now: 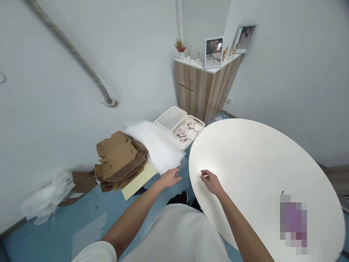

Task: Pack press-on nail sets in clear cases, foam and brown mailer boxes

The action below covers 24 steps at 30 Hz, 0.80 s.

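Note:
My left hand hangs in the air with thumb and fingers apart, holding nothing. It is close to the lower edge of a stack of white translucent sheets. Over the left edge of a white oval table is my right hand, its fingers loosely curved and parted from the thumb, with nothing in it. Left of the sheets lies a pile of flat brown cardboard box blanks, on a pale yellow board. Beyond the sheets, a white basket contains many small printed packets; a second white basket adjoins it.
A wood-grain cabinet stands in the corner with picture frames, a small plant and small bottles on top. Crumpled plastic and cardboard lie on the blue floor at left. A pixelated purple patch covers something on the table's right.

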Motion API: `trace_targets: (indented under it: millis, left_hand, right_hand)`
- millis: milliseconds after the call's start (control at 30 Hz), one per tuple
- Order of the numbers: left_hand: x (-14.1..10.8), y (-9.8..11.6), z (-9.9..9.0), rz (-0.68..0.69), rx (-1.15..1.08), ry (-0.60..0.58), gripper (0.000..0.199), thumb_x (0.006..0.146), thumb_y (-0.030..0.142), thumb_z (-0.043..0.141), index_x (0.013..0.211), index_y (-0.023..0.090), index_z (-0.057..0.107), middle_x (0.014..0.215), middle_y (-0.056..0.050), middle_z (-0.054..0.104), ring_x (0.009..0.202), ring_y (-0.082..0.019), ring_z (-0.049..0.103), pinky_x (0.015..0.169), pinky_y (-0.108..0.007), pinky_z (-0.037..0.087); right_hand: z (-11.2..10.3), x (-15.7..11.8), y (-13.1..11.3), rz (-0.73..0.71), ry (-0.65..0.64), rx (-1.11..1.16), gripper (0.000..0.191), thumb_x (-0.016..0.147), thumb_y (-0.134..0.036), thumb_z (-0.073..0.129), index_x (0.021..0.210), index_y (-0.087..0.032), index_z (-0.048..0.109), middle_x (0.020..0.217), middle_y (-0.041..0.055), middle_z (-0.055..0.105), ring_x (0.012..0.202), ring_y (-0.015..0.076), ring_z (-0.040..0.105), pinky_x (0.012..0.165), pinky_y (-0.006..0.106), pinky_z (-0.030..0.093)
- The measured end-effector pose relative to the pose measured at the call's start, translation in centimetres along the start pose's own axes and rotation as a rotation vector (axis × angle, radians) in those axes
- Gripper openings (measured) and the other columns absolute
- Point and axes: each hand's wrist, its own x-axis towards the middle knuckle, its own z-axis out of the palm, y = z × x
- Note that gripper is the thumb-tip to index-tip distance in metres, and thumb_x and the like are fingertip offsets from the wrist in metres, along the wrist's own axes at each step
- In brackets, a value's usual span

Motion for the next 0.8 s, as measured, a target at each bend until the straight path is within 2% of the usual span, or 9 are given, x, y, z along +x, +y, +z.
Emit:
trace_targets:
  millis: [167, 367, 533, 667, 733, 800]
  left_hand:
    - [1.2, 0.6, -1.0, -0.024, 0.051, -0.026, 0.049, 0.072, 0.047, 0.050, 0.110, 0.017, 0.052, 0.100, -0.008, 0.060, 0.082, -0.021, 0.058, 0.070, -0.030, 0.044]
    - [5.2, 1.4, -3.7, 0.043, 0.068, 0.059, 0.048, 0.076, 0.044, 0.047, 0.114, 0.016, 0.049, 0.103, -0.009, 0.059, 0.087, -0.021, 0.057, 0.075, -0.031, 0.044]
    - [10.4, 0.9, -7.0, 0.126, 0.115, 0.142, 0.043, 0.077, 0.039, 0.049, 0.113, 0.016, 0.050, 0.113, -0.010, 0.056, 0.099, -0.023, 0.054, 0.085, -0.034, 0.041]
    - [15.8, 0.0, -9.7, 0.220, 0.171, 0.190, 0.035, 0.080, 0.032, 0.047, 0.110, 0.016, 0.053, 0.113, -0.009, 0.056, 0.105, -0.023, 0.050, 0.092, -0.035, 0.036]
    - [18.5, -0.5, -10.6, 0.282, 0.197, 0.180, 0.027, 0.082, 0.028, 0.044, 0.104, 0.018, 0.056, 0.110, -0.008, 0.058, 0.103, -0.022, 0.051, 0.091, -0.034, 0.036]
    - [20.9, -1.0, -11.1, 0.287, 0.219, 0.129, 0.022, 0.082, 0.023, 0.043, 0.096, 0.017, 0.059, 0.103, -0.008, 0.060, 0.100, -0.021, 0.053, 0.089, -0.032, 0.037]
  right_hand:
    - [0.2, 1.6, -0.2, 0.014, -0.030, 0.065, 0.034, 0.072, -0.041, 0.050, 0.100, -0.023, 0.057, 0.094, 0.0036, 0.062, 0.072, 0.0151, 0.058, 0.069, 0.031, 0.047]
    - [0.6, 5.3, -1.9, 0.019, -0.024, 0.065, 0.033, 0.072, -0.040, 0.049, 0.099, -0.022, 0.057, 0.094, 0.0040, 0.062, 0.073, 0.0152, 0.059, 0.068, 0.031, 0.046]
    - [2.0, 10.3, -4.4, 0.022, -0.008, 0.042, 0.032, 0.073, -0.038, 0.049, 0.099, -0.022, 0.057, 0.092, 0.0026, 0.062, 0.071, 0.0141, 0.058, 0.067, 0.030, 0.046]
    - [3.3, 14.8, -6.4, 0.031, 0.010, -0.011, 0.029, 0.073, -0.033, 0.049, 0.099, -0.021, 0.058, 0.092, 0.0033, 0.063, 0.079, 0.0150, 0.058, 0.072, 0.030, 0.046]
    - [4.0, 16.9, -7.1, 0.048, 0.034, -0.039, 0.029, 0.073, -0.031, 0.050, 0.098, -0.021, 0.058, 0.096, 0.0042, 0.063, 0.083, 0.0158, 0.058, 0.074, 0.030, 0.045]
    - [4.7, 18.7, -7.5, 0.077, 0.065, -0.059, 0.028, 0.073, -0.029, 0.050, 0.098, -0.021, 0.059, 0.099, 0.0048, 0.062, 0.083, 0.0159, 0.058, 0.075, 0.030, 0.046]
